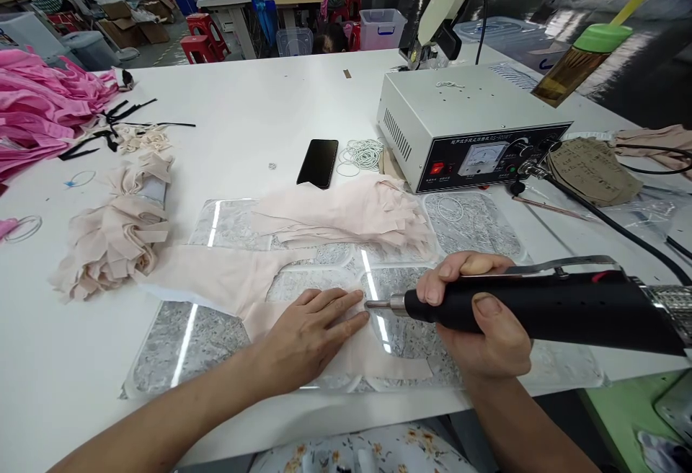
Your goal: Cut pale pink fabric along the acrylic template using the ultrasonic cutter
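My left hand (313, 336) lies flat with its fingers stretched out on a pale pink fabric piece (378, 361), pressing it to the clear patterned mat (205, 343). Wrapped around a black handheld ultrasonic welding gun (540, 307) is my right hand (481, 321). The gun's thin metal tip points left and ends close to my left fingertips, at the fabric's edge; whether it touches cannot be told. Another pale pink piece (216, 271) spreads out to the left. A stack of similar cut pieces (346, 213) rests on the mat's far side.
A grey control box (476, 127) with a dial stands at back right, its black cable (610, 224) running to the gun. A phone (318, 163) and elastic loops (361, 156) lie beyond the stack. Bunched beige fabric (116, 235) and a pink pile (48, 109) sit left; a bottle (587, 62) leans right.
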### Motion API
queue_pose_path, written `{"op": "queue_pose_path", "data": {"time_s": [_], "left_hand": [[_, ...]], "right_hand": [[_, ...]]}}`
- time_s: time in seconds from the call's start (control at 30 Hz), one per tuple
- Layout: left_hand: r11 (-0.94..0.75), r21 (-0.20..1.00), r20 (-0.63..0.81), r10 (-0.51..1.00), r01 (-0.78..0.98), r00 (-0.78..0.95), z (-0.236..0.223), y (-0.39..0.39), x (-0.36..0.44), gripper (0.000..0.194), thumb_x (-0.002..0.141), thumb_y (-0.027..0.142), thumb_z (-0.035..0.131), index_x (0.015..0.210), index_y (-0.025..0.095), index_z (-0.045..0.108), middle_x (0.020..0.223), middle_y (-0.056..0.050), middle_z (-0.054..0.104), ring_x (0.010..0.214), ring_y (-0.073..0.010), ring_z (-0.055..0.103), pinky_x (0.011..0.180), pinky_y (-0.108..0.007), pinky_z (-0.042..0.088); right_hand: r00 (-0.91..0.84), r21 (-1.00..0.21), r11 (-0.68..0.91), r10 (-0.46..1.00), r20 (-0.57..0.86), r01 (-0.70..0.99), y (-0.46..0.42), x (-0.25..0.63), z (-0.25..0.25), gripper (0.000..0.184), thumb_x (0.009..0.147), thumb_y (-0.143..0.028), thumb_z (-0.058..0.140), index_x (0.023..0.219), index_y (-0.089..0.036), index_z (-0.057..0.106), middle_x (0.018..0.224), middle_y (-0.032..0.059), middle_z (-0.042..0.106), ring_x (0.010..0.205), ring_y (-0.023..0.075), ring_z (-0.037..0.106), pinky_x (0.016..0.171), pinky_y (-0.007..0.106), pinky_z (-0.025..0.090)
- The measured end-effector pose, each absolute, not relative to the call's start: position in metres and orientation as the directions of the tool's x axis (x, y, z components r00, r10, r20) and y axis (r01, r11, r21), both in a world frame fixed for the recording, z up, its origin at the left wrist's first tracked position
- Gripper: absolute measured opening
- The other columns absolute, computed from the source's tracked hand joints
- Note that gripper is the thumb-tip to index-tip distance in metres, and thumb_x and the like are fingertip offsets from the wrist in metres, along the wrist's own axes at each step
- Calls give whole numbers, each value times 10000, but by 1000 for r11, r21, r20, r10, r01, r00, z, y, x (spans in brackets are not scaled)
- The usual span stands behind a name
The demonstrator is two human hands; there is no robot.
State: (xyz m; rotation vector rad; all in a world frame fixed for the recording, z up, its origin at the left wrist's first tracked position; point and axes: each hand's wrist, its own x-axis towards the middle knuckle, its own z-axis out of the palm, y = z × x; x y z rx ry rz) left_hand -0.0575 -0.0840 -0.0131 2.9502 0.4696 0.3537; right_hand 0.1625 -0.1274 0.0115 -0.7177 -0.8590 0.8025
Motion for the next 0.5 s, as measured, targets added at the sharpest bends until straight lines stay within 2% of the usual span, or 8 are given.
{"op": "queue_pose_path", "data": {"time_s": [0.23,0.4,0.5], "left_hand": [[-940,178,192,322,290,927,-17,-84,-59,346,1016,142,377,1327,161,527,1413,-134,518,1208,-281,527,867,-404,476],[-945,193,157,294,263,943,-9,-78,-66,385,1012,134,374,1383,173,468,1463,-155,457,1239,-285,524,898,-417,491],[-949,188,175,284,251,943,4,-78,-71,370,1014,123,367,1369,145,468,1438,-164,485,1267,-283,515,939,-430,493]], "right_hand": [[397,-818,518,825,402,-250,-127,161,14,64,795,-261,631,846,-232,605,778,-17,562,527,106,580,519,304,539],[464,-801,525,808,362,-289,-127,167,13,106,764,-260,637,862,-223,623,783,-17,571,538,101,585,534,292,533],[486,-784,537,799,354,-312,-129,171,14,112,745,-262,641,847,-215,629,778,-16,572,537,101,586,533,291,527]]}}
